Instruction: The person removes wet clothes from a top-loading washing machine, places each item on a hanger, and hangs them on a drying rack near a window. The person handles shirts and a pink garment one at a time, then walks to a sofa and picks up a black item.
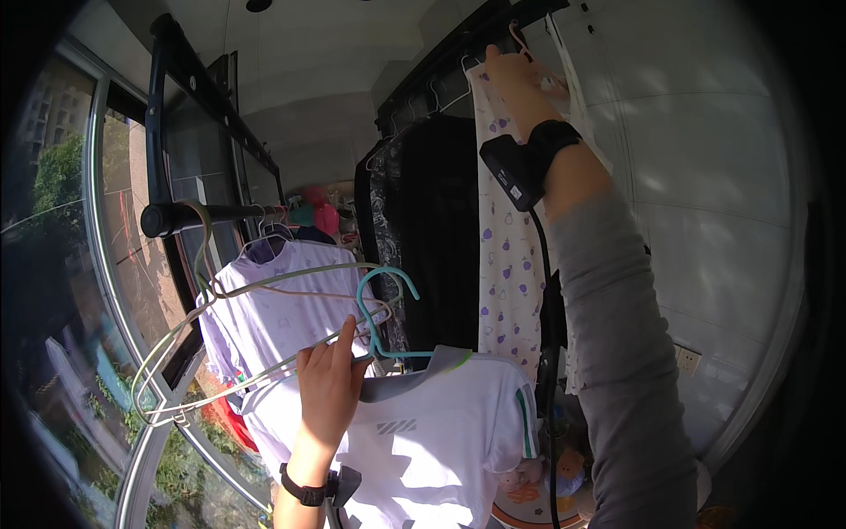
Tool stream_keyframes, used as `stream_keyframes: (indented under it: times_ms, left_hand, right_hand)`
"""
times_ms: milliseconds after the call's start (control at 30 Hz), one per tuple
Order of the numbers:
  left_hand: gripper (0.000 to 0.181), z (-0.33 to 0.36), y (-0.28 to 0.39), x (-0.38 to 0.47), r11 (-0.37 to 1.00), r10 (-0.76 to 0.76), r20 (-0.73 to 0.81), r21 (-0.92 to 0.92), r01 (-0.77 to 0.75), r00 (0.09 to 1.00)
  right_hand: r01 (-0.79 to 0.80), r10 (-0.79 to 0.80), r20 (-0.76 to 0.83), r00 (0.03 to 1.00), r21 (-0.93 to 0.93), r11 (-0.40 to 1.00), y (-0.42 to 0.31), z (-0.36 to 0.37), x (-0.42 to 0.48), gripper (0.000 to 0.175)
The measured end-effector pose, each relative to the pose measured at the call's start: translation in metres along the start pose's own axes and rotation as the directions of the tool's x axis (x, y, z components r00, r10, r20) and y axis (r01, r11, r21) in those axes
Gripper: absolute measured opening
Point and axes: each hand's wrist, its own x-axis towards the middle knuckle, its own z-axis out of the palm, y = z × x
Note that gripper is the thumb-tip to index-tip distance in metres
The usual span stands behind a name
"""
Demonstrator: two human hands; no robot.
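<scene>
A white short-sleeved shirt point(423, 423) with a grey collar and green sleeve stripes hangs on a turquoise hanger point(374, 311). My left hand point(330, 383) is at this hanger beside the collar; whether its fingers close on it cannot be told. High at the right, my right hand point(512, 73) is raised to the top of a pale garment with purple fruit prints point(505, 264), just below the black rail; its fingers are partly hidden. Empty pale green and beige hangers point(297, 270) hang from the left rail, partly behind my left hand.
A black rail point(449, 53) runs above dark clothes point(439, 231). On the left rail point(198, 215) hangs a lilac garment point(291, 304). Windows point(99, 231) line the left, a tiled wall point(714, 198) the right. Plush toys point(568, 469) lie low at the right.
</scene>
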Motion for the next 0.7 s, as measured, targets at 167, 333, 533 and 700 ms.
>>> stream_keyframes:
  times_ms: [167,333,533,700]
  left_hand:
    - [0.059,0.026,-0.015,0.02,0.999,-0.035,-0.044,-0.005,0.034,0.998]
    - [0.057,0.036,-0.025,0.026,0.994,-0.107,-0.03,0.018,0.108,0.994]
    - [0.059,0.033,-0.03,0.024,0.994,-0.1,0.001,0.051,0.1,0.995]
    - [0.056,0.028,-0.029,0.024,0.993,-0.109,0.019,0.049,0.108,0.994]
  right_hand:
    - [0.304,-0.296,0.071,0.953,-0.185,0.935,0.022,0.017,0.029,0.055]
    - [0.907,-0.874,0.287,0.393,-0.277,0.317,0.054,0.001,0.052,0.028]
    - [0.602,-0.575,0.251,0.779,-0.043,0.797,0.043,0.022,0.055,0.036]
    - [0.44,-0.41,0.191,0.892,-0.153,0.885,0.021,0.037,0.055,0.033]
